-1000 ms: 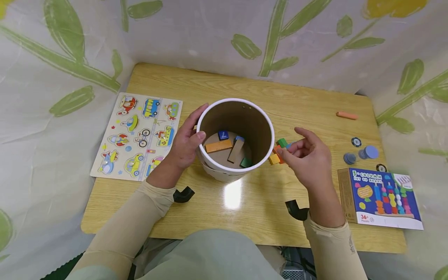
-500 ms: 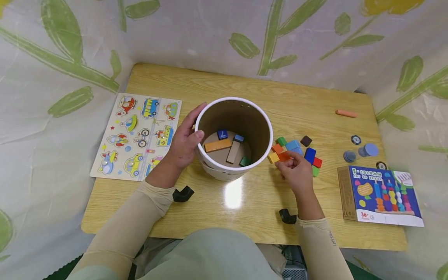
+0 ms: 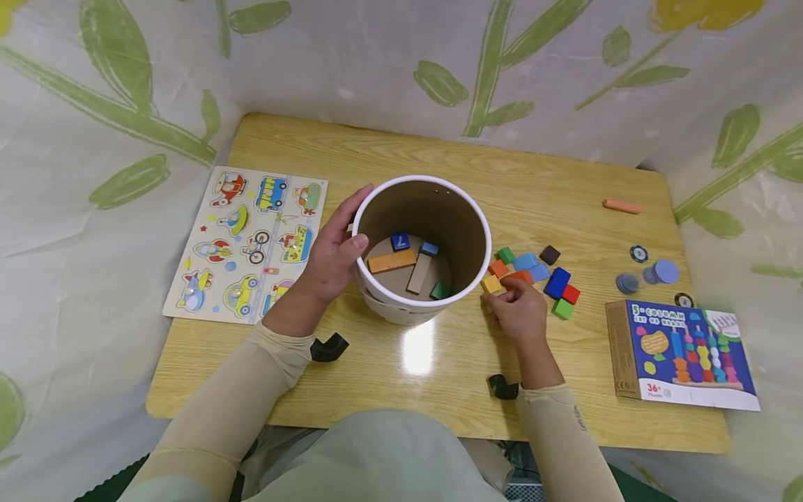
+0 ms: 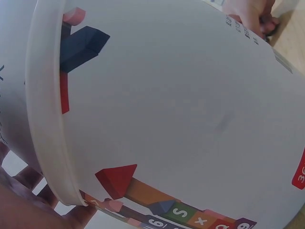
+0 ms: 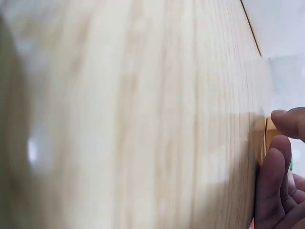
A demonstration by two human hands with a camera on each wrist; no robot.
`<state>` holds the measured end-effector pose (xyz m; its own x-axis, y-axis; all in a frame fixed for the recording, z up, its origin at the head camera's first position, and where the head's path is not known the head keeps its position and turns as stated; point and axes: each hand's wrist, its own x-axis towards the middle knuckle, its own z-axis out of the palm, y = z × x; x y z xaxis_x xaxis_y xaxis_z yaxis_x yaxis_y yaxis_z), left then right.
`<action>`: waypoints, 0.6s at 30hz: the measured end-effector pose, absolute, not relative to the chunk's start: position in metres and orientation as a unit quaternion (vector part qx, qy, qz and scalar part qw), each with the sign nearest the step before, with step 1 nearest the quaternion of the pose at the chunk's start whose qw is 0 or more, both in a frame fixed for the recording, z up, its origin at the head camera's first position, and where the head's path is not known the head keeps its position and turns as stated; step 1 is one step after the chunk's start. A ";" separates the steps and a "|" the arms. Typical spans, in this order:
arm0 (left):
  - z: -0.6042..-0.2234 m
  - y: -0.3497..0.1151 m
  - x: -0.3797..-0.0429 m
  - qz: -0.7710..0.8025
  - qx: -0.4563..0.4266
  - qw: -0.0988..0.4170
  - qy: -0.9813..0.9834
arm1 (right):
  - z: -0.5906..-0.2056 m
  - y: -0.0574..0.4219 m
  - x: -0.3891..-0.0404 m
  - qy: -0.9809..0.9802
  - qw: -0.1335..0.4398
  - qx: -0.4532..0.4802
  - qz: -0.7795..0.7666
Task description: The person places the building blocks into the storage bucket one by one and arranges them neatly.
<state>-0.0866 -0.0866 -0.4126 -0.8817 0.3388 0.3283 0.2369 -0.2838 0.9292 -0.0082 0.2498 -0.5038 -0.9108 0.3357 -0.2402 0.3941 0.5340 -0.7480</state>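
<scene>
A white round bucket stands upright but slightly tilted toward me in the head view. My left hand grips its left rim, thumb over the edge and fingers along the outer wall. Inside lie an orange block, a tan block, blue blocks and a green block. Right of the bucket, my right hand is at the near side of a yellow block. In the right wrist view, thumb and forefinger stand apart close to that block; no firm hold shows.
Loose coloured blocks lie beyond my right hand. A picture puzzle board is at the left. At the right are a bead-set box, blue-capped pieces, small discs and an orange stick.
My right hand has come down and left over the blocks to the yellow block's near side, uncovering the blocks to its right. My left hand stays on the bucket.
</scene>
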 end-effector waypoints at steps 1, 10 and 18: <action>-0.413 -0.087 -0.087 0.763 0.242 0.032 0.599 | -0.505 0.250 -0.009 0.879 0.034 0.208 -0.428; -0.414 -0.087 -0.087 0.766 0.252 0.032 0.590 | -0.503 0.247 -0.007 0.886 0.031 0.223 -0.404; -0.413 -0.088 -0.086 0.763 0.252 0.030 0.594 | -0.474 0.244 -0.003 0.873 0.032 0.232 -0.429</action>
